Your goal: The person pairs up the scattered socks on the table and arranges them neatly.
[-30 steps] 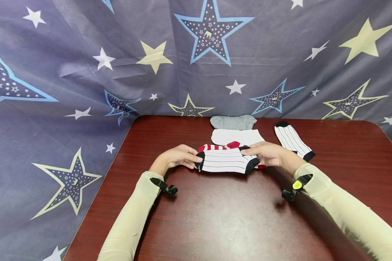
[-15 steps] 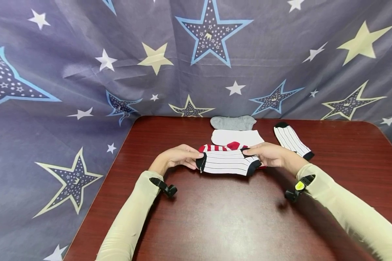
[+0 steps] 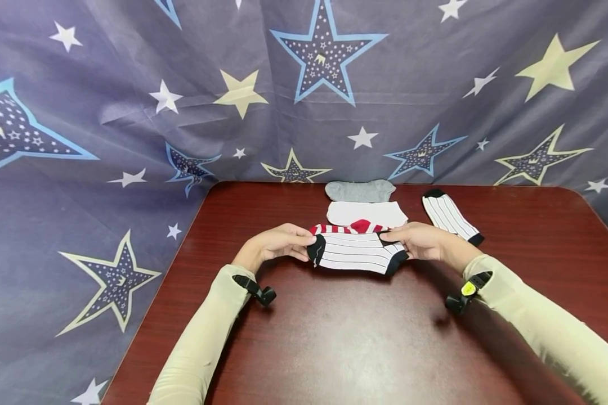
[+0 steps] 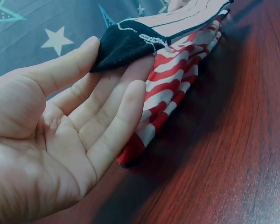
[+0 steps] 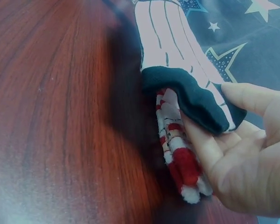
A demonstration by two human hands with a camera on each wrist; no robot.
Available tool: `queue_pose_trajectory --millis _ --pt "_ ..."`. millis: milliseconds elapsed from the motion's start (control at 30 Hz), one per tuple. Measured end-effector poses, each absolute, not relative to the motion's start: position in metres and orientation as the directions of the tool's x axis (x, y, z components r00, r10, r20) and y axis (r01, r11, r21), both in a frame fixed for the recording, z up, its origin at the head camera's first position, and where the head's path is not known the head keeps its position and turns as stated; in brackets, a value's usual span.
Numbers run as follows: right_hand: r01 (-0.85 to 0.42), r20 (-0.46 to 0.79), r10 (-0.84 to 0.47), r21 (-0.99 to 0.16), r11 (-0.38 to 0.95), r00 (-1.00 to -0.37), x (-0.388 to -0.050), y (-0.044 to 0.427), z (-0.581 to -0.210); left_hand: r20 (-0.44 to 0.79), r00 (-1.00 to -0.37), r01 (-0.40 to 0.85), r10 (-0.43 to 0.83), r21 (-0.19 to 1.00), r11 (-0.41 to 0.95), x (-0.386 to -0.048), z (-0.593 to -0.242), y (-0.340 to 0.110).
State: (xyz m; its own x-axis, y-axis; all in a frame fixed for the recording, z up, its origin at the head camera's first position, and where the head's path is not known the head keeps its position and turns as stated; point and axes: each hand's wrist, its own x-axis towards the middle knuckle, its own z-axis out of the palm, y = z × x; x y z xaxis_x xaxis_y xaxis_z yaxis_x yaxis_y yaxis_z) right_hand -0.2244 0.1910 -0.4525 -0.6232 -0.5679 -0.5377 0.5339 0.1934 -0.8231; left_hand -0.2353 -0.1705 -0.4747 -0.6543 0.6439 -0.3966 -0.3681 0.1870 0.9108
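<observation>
Between both hands a white sock with thin black stripes (image 3: pixel 357 252) is stretched out flat, held just over the red-and-white striped socks (image 4: pixel 165 88). My left hand (image 3: pixel 282 243) pinches its black toe (image 4: pixel 123 46) between thumb and fingers. At the other end my right hand (image 3: pixel 419 241) pinches the sock by its black heel, close to the dark cuff (image 5: pixel 186 93). Most of the red-and-white socks is covered by the held sock in the head view; their edge shows behind it.
Behind these lie white socks (image 3: pixel 366 214) and, farthest back, grey socks (image 3: pixel 361 191). Another black-striped white sock (image 3: pixel 451 215) lies at an angle beyond the right hand. The dark red table (image 3: pixel 334 337) ends at a starry cloth (image 3: pixel 294 124).
The held striped sock has shifted slightly to the right, with both hands keeping their pinch. The head view has drifted a little; the other socks lie as before.
</observation>
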Motion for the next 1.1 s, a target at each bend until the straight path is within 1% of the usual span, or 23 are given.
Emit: queue_pose_trajectory --millis 133,300,567,867,1100 --pt "0.531 -0.535 -0.564 -0.826 0.190 -0.630 -0.223 0.192 -0.451 -0.368 -0.629 -0.346 0.685 0.921 0.177 -0.235 -0.471 -0.171" --pt "0.528 -0.539 -0.553 -0.826 0.198 -0.635 -0.222 0.191 -0.449 -0.355 -0.620 -0.327 0.700 0.928 0.181 -0.235 -0.467 -0.172" --pt "0.519 -0.527 -0.575 -0.832 0.197 -0.626 -0.216 0.191 -0.451 -0.389 -0.650 -0.358 0.652 0.914 0.189 -0.231 -0.464 -0.173" --pt "0.523 -0.534 -0.566 -0.828 0.201 -0.628 -0.214 0.190 -0.457 -0.403 -0.656 -0.399 0.638 0.903 0.160 -0.228 -0.474 -0.171" --pt "0.514 -0.539 -0.555 -0.830 0.218 -0.634 -0.214 0.188 -0.457 -0.442 -0.688 -0.378 0.576 0.895 0.235 -0.226 -0.475 -0.171"
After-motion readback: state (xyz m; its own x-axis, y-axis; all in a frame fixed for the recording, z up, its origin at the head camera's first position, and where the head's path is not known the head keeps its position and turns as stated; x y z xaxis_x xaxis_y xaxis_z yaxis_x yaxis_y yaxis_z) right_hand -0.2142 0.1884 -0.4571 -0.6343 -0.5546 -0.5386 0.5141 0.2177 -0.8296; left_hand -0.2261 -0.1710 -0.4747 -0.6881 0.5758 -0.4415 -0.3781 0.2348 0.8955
